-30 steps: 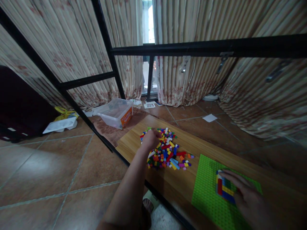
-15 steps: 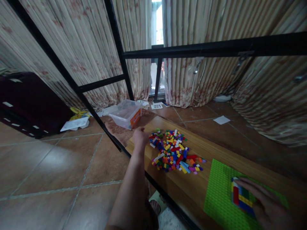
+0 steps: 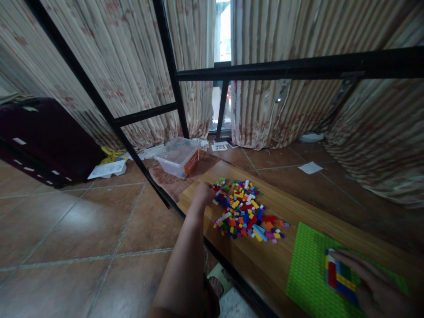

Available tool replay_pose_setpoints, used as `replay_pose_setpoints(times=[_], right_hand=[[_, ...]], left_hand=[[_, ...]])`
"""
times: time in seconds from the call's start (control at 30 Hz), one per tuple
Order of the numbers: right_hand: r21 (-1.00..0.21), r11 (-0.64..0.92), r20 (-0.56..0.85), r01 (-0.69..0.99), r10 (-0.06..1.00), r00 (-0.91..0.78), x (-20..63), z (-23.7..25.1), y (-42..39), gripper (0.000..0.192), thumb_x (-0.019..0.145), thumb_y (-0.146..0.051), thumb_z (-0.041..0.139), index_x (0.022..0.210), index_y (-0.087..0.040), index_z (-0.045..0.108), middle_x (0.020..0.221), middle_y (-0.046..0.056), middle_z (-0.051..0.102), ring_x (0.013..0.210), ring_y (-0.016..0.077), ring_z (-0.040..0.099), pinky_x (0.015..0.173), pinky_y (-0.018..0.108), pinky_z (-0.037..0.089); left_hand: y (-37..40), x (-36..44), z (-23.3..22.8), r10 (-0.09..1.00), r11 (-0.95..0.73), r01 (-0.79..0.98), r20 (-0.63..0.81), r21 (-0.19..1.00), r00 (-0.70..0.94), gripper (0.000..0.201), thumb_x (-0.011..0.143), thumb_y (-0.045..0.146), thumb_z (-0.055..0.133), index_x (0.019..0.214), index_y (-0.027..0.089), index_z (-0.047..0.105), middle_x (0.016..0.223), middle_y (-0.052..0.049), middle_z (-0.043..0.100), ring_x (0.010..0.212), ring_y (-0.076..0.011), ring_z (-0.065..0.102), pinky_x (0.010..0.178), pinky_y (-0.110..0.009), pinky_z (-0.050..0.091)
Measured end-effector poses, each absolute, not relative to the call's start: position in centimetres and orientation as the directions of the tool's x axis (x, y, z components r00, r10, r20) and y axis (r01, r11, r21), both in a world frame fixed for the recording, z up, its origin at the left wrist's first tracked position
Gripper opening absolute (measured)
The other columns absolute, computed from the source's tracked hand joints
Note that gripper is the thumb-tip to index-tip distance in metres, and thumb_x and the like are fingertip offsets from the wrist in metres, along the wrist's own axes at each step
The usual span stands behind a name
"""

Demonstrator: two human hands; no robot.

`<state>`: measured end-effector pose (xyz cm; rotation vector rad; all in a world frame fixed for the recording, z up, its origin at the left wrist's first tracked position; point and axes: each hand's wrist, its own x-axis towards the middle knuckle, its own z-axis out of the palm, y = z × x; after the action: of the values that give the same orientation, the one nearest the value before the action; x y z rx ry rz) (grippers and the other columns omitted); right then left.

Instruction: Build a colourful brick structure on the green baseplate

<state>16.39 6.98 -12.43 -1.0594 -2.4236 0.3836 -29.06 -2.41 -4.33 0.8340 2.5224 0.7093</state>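
My left hand (image 3: 203,193) is at the left edge of a heap of loose toy bricks (image 3: 243,207) in many colours. Its fingers look curled together, and their tips are hidden, so anything held there cannot be made out. On the right, a green studded baseplate (image 3: 306,265) lies on the wooden board. A small block of joined toy bricks (image 3: 332,274), with red, yellow, blue, green and white parts, sits on it. My right hand (image 3: 380,282) rests around this block, fingers along the far side and thumb at the near side.
The long wooden board (image 3: 251,256) carries the bricks and baseplate. Behind it stands a clear plastic box (image 3: 175,161) with an orange label. Black metal bars (image 3: 265,73) cross in front of the curtains. A dark suitcase (image 3: 49,137) and a white tray (image 3: 107,169) are at left.
My left hand has moved slightly right and down, closer against the heap, with its fingers now more hidden. My right hand stays on the brick block. The view has shifted slightly.
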Motion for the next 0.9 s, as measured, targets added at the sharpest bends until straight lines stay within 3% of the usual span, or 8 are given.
replay_pose_setpoints(times=[0.23, 0.4, 0.57, 0.73, 0.9], right_hand=[[-0.490, 0.596, 0.223, 0.636, 0.791, -0.570, 14.9, -10.1, 5.6, 0.054, 0.071, -0.015, 0.043, 0.121, -0.029, 0.060, 0.130, 0.004, 0.059, 0.116, 0.0294, 0.058, 0.105, 0.046, 0.042], [-0.615, 0.489, 0.154, 0.618, 0.843, -0.515, 13.6, -6.8, 4.1, 0.048, 0.077, -0.016, 0.042, 0.119, -0.026, 0.062, 0.133, 0.004, 0.056, 0.124, 0.0231, 0.052, 0.110, 0.044, 0.038], [-0.772, 0.341, 0.254, 0.536, 0.939, -0.231, 15.1, -4.4, 4.0, 0.041, 0.080, -0.030, 0.052, 0.119, -0.026, 0.063, 0.128, 0.007, 0.061, 0.121, 0.0252, 0.055, 0.106, 0.047, 0.040], [-0.869, 0.203, 0.296, 0.452, 0.944, 0.144, 16.0, -3.5, 4.2, 0.029, 0.076, -0.034, 0.059, 0.098, -0.020, 0.071, 0.102, 0.009, 0.073, 0.099, 0.0255, 0.066, 0.096, 0.048, 0.048], [-0.894, 0.173, 0.279, 0.413, 0.937, 0.211, 15.5, -3.8, 4.4, 0.025, 0.073, -0.037, 0.064, 0.089, -0.019, 0.073, 0.093, 0.007, 0.074, 0.090, 0.0239, 0.068, 0.090, 0.046, 0.051]], left_hand=[[-2.0, -28.5, -3.9, 0.645, 0.703, 0.488, -0.173, 0.518, -0.745, 0.034, 0.075, 0.013, 0.053, 0.102, 0.014, 0.074, 0.099, -0.014, 0.074, 0.089, -0.0205, 0.068, 0.073, -0.024, 0.047], [-1.5, -28.2, -3.4, 0.641, 0.712, 0.525, -0.128, 0.466, -0.757, 0.036, 0.077, 0.017, 0.051, 0.106, 0.010, 0.072, 0.108, -0.018, 0.070, 0.103, -0.0293, 0.064, 0.082, -0.033, 0.047], [-0.7, -28.0, -2.9, 0.644, 0.704, 0.565, -0.051, 0.431, -0.763, 0.040, 0.078, 0.021, 0.052, 0.113, 0.012, 0.069, 0.111, -0.015, 0.070, 0.107, -0.0321, 0.062, 0.085, -0.036, 0.047], [0.5, -27.2, -3.1, 0.657, 0.682, 0.591, -0.007, 0.431, -0.754, 0.041, 0.079, 0.024, 0.053, 0.115, 0.015, 0.069, 0.112, -0.015, 0.070, 0.108, -0.0328, 0.062, 0.087, -0.038, 0.048], [1.4, -26.7, -3.6, 0.669, 0.682, 0.597, -0.029, 0.422, -0.743, 0.041, 0.077, 0.022, 0.053, 0.114, 0.016, 0.070, 0.110, -0.017, 0.070, 0.104, -0.0347, 0.063, 0.084, -0.040, 0.048]])
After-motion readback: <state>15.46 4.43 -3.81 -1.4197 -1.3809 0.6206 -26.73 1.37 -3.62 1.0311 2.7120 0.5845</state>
